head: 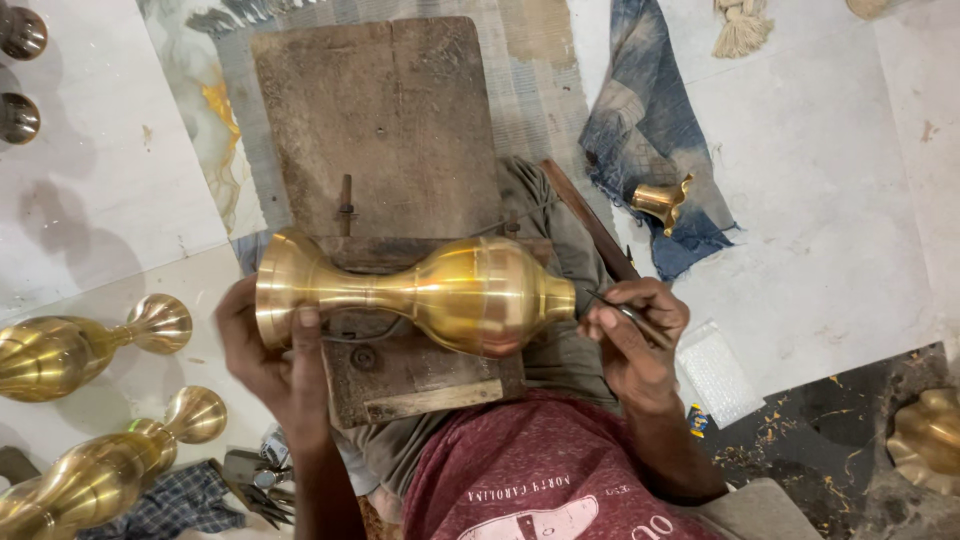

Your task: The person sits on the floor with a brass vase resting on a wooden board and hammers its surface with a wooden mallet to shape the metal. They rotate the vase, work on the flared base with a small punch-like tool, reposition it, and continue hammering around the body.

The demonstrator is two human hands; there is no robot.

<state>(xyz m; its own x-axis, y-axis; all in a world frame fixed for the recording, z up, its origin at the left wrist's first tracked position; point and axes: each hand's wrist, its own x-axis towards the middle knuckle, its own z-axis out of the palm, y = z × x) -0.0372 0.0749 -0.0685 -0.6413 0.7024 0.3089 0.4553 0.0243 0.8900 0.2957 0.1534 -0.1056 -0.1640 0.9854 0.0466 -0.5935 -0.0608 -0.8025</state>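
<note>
A pale tiled floor [820, 170] fills most of the view, and a worn wooden board [385, 130] is laid on it over a striped mat [520, 90], reaching from the top of the picture down to the person's lap. A crumpled blue cloth [640, 120] is spread on the floor to the right of the board. Across the near end of the board a brass vase [440, 293] is held on its side, its flared foot to the left and its narrow mouth to the right. The foot is gripped by the left hand [270, 350], with the thumb pressed over the rim and the fingers wrapped behind it. At the vase's mouth, the right hand [635, 345] is closed around a thin metal tool [615, 305], whose tip is set just beside the mouth; whether it touches the brass cannot be told. A long dark stick [585, 220] is seen lying slantwise behind that hand. Two more brass vases [80, 350] [110, 465] are laid on the floor at the left, well apart from the hands. A small brass bell-shaped piece [660, 202] rests on the blue cloth. A checked rag [185, 500] lies bottom left.
</note>
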